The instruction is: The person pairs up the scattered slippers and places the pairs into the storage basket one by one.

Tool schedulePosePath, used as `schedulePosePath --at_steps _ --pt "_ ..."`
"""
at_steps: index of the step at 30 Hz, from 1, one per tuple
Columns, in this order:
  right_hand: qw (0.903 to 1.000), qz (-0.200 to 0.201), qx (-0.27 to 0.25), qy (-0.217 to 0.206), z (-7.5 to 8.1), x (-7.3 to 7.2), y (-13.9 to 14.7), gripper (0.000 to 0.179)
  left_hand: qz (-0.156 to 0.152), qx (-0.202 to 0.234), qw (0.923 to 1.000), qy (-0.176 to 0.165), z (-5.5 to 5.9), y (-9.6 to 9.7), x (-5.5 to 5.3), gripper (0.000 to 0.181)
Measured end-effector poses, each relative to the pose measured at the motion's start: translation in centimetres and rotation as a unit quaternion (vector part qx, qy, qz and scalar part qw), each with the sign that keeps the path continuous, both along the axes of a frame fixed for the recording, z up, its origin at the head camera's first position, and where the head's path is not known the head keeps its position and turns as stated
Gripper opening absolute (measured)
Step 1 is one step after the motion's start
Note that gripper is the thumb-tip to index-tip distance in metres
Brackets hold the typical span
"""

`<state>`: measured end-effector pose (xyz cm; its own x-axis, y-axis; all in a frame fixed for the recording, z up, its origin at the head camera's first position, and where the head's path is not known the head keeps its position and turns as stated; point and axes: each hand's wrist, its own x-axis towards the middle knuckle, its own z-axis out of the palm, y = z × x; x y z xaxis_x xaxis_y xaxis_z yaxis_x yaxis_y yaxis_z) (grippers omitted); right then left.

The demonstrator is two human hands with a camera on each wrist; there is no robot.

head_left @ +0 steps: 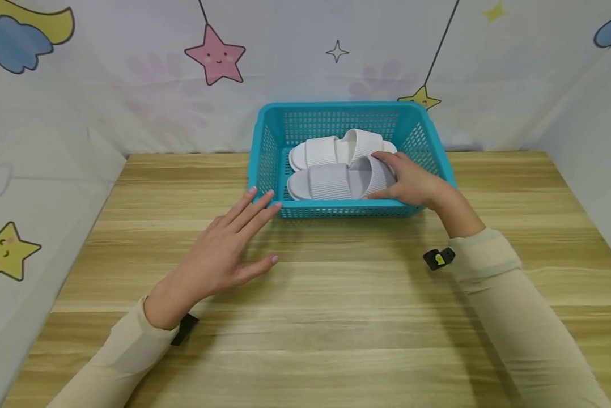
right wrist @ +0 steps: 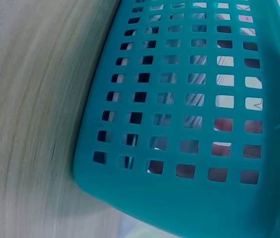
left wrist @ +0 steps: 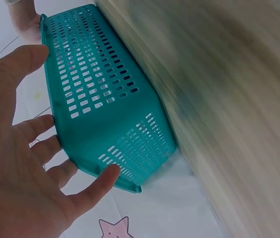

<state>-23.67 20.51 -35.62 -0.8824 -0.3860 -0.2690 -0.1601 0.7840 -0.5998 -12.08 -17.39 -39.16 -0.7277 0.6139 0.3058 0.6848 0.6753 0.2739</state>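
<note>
A teal plastic basket [head_left: 346, 207] stands at the back of the table, holding a white slipper [head_left: 322, 151] and, in front of it, a light grey slipper [head_left: 330, 181]. My right hand [head_left: 412, 180] reaches over the basket's right front part and grips the grey slipper near its strap opening, fingers on the far side and thumb on the near side. My left hand [head_left: 216, 255] is spread out, with its fingertips by the basket's front left corner. In the left wrist view, the fingers reach along the basket wall [left wrist: 110, 114]. The right wrist view shows mostly the perforated basket side [right wrist: 170, 198].
The wood-grain table [head_left: 305, 317] extends in front of the basket and to both sides. Behind it hangs a white cloth [head_left: 285, 56] printed with stars. Small black wrist cameras sit at the right cuff [head_left: 484, 255] and the left cuff [head_left: 142, 340].
</note>
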Motion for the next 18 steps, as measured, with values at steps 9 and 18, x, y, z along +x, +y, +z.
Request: schedulePosePath --at_steps 9,18 --pt "0.9999 -0.004 -0.01 -0.004 -0.09 0.16 -0.08 0.099 0.0 -0.002 1.0 -0.004 0.24 -0.07 0.13 0.09" --pt "0.9999 -0.004 -0.001 0.016 0.0 0.17 -0.14 0.101 -0.003 -0.005 1.0 -0.007 0.4 -0.14 0.16 0.09"
